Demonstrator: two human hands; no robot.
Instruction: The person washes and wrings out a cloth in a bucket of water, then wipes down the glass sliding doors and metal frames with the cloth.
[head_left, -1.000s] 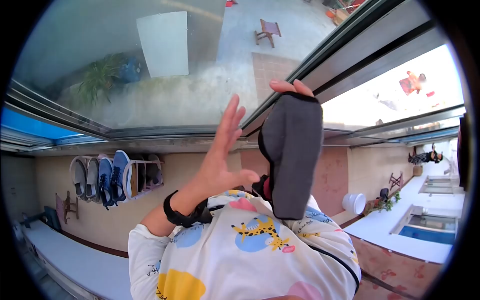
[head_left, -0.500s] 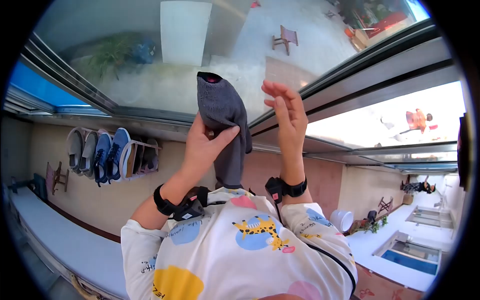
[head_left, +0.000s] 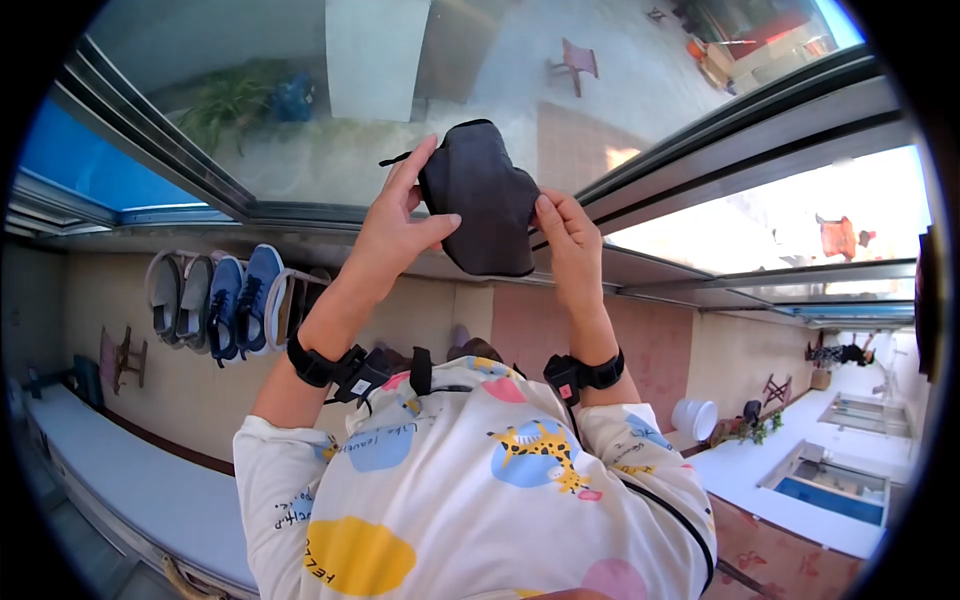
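A dark grey cloth piece (head_left: pixel 482 200) with black edging is held up in front of the window, between both hands. A thin black strip sticks out at its upper left. My left hand (head_left: pixel 395 225) grips its left side, thumb on the near face and fingers at the edge. The right edge is pinched between the thumb and fingers of my right hand (head_left: pixel 570 235). Black straps with small boxes are on both wrists. Below is the white shirt (head_left: pixel 460 480) with a giraffe print.
Blue shoes (head_left: pixel 258 295) and grey shoes (head_left: pixel 180 300) stand on a rack at the left. A window frame (head_left: pixel 300 215) crosses ahead. A folding stool (head_left: pixel 122 360) is at far left, a white bucket (head_left: pixel 694 419) at right. A person (head_left: pixel 842 354) is far off at right.
The cloth piece has turned and now shows a smooth, broad face, slightly farther right than half a second ago. My right hand, free then, has taken hold of its right edge.
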